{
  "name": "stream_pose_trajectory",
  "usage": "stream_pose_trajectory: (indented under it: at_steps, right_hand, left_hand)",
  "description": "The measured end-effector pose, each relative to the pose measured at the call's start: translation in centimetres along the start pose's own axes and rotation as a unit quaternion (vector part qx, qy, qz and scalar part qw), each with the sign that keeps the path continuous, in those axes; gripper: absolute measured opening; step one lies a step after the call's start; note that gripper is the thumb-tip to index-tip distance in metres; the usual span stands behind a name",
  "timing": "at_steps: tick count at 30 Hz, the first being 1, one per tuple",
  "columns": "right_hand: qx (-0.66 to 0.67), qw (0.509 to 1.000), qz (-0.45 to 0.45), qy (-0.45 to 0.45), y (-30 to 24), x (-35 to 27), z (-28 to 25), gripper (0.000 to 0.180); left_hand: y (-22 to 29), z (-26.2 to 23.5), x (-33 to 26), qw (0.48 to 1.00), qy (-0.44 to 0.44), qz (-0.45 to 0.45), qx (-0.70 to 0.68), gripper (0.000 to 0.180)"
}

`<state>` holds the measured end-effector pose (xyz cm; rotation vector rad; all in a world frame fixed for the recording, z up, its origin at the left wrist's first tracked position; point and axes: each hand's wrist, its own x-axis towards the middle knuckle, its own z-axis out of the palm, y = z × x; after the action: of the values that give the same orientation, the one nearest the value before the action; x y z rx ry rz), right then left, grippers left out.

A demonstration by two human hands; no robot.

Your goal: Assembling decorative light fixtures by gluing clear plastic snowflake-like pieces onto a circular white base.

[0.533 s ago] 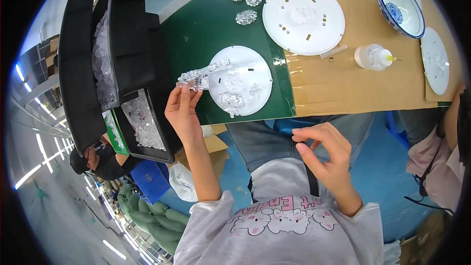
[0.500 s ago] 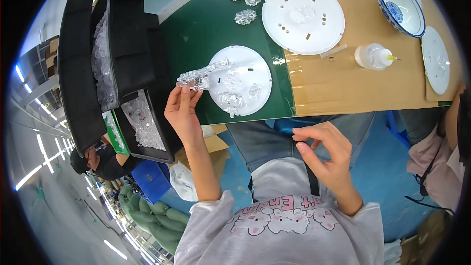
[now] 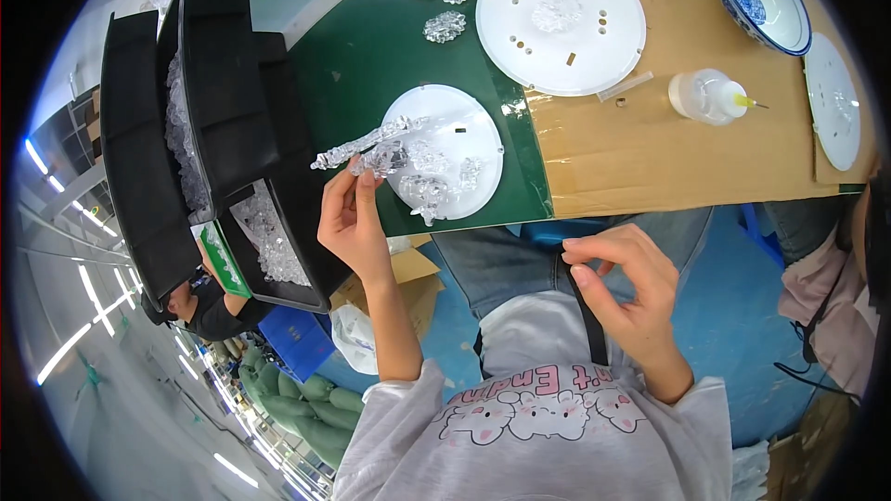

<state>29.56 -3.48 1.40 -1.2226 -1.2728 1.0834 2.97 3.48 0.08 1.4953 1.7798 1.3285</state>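
My left hand (image 3: 355, 227) is closed in a pinch on a clear faceted plastic piece (image 3: 382, 160) at the left edge of a white round disc (image 3: 484, 144). A long clear textured stick (image 3: 357, 147) slants across the disc's edge just beyond my fingers. More clear ornate pieces (image 3: 425, 193) lie on the disc's near part. My right hand (image 3: 633, 289) hovers over my lap, off the table's front edge. Its fingers are curled, with the thumb and index tips a little apart and nothing visible between them.
Black bins (image 3: 227, 102) of clear parts stand at the left. A larger holed white disc (image 3: 561, 65) lies on cardboard (image 3: 640, 167), near a needle-tipped bottle (image 3: 707, 97), a blue-and-white bowl (image 3: 784, 14) and another disc (image 3: 831, 102). Loose clear pieces (image 3: 445, 27) sit at the back.
My left hand has shifted slightly right over the disc, with the piece it pinches. The long stick now reaches farther left past the disc. My right hand has barely moved.
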Motion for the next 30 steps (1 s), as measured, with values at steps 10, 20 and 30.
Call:
stream_pose_trajectory:
  at_steps: [10, 20, 30]
  right_hand:
    - [-0.005, 1.0, 0.005, -0.011, -0.18, -0.26, -0.59, 0.02]
    - [-0.011, 1.0, 0.003, 0.001, -0.31, -0.27, -0.61, 0.02]
    - [-0.024, 1.0, -0.011, 0.006, -0.18, -0.31, -0.63, 0.02]
  left_hand:
    - [-0.66, 0.16, -0.08, 0.994, 0.0, 0.092, 0.065, 0.014]
    - [-0.55, 0.29, -0.3, 0.994, 0.017, 0.084, 0.071, 0.015]
    - [-0.86, 0.03, 0.26, 0.988, -0.016, 0.126, 0.085, 0.017]
